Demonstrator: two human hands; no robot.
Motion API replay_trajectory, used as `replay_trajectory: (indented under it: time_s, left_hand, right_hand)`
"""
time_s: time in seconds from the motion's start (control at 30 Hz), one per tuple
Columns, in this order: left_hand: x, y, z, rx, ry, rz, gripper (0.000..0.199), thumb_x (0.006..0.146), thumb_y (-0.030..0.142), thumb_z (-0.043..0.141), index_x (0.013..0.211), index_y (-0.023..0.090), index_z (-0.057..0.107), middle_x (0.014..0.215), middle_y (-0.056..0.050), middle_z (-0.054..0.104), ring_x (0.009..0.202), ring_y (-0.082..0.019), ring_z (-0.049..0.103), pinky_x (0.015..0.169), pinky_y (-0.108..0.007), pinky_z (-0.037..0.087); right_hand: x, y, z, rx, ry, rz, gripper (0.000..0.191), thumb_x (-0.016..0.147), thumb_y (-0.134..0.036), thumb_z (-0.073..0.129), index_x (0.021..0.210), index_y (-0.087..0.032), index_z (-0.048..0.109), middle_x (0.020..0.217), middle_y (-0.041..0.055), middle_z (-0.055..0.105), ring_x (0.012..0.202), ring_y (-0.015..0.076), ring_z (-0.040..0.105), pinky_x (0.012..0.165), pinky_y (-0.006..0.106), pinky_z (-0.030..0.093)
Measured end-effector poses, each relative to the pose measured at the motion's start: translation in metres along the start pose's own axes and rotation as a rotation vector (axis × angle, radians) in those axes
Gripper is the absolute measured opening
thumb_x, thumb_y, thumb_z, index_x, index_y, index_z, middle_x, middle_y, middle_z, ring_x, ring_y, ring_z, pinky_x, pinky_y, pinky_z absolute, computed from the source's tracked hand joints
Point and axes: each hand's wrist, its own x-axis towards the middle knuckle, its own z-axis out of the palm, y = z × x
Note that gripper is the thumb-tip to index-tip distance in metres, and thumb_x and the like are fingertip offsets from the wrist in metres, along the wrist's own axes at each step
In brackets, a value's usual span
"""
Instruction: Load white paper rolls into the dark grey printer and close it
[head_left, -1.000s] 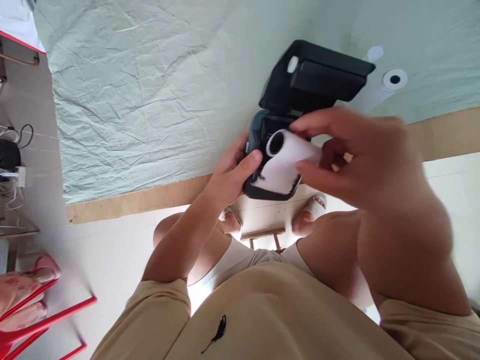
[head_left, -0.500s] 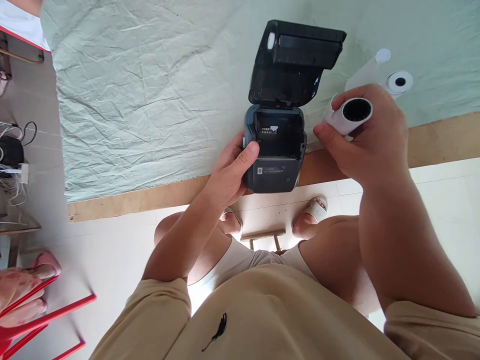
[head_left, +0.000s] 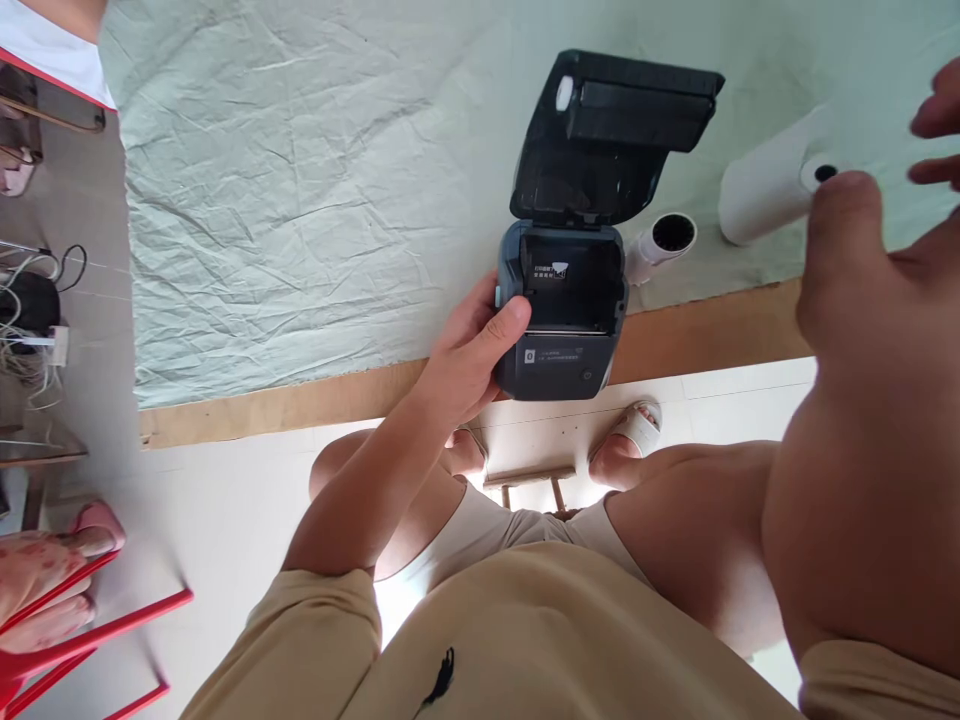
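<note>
My left hand (head_left: 480,345) grips a dark portable label printer (head_left: 559,360) by its left side, thumb on the top edge. The printer's lid is raised, and its compartment holds a printed sticker with a small white patch, no roll. To the right of the printer, a small white tube-like roll (head_left: 643,258) with a wide dark core rests on the cloth. Farther right lies a larger white paper roll (head_left: 765,190) with a narrow core. My right hand (head_left: 892,270) is over that roll's near end, fingers spread and thumb overlapping it in view; contact cannot be made out.
A wrinkled pale green cloth (head_left: 315,200) covers the table, whose wooden edge (head_left: 300,422) runs along the front. Another person's arm and white garment (head_left: 56,55) show at the top left. Tangled cables (head_left: 34,345) and a red chair frame (head_left: 97,640) are at left.
My right hand has let go of the wide-cored roll, leaving it beside the printer, and moved right and open to the larger roll. The printer stays in my left hand, shifted slightly in view.
</note>
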Motion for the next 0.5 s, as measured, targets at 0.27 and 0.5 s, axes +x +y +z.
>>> replay_trajectory:
  time_s: [0.27, 0.5]
  left_hand:
    - [0.002, -0.001, 0.002, 0.008, 0.016, 0.062, 0.049, 0.091, 0.067, 0.098, 0.106, 0.023, 0.082, 0.083, -0.001, 0.079, 0.088, -0.022, 0.089, 0.043, -0.020, 0.049]
    - [0.005, -0.005, -0.002, 0.007, 0.038, 0.098, 0.046, 0.086, 0.064, 0.103, 0.105, 0.026, 0.086, 0.075, 0.002, 0.074, 0.081, -0.020, 0.086, 0.047, -0.021, 0.054]
  right_hand:
    - [0.001, 0.038, 0.019, -0.132, -0.213, -0.068, 0.069, 0.072, -0.003, 0.091, 0.133, -0.024, 0.065, 0.133, 0.0112, 0.071, 0.126, 0.0336, 0.073, 0.110, 0.055, 0.060]
    - [-0.007, 0.006, 0.003, -0.043, -0.295, -0.117, 0.070, 0.077, -0.003, 0.082, 0.141, -0.028, 0.068, 0.131, 0.0112, 0.076, 0.123, 0.0314, 0.074, 0.106, 0.052, 0.061]
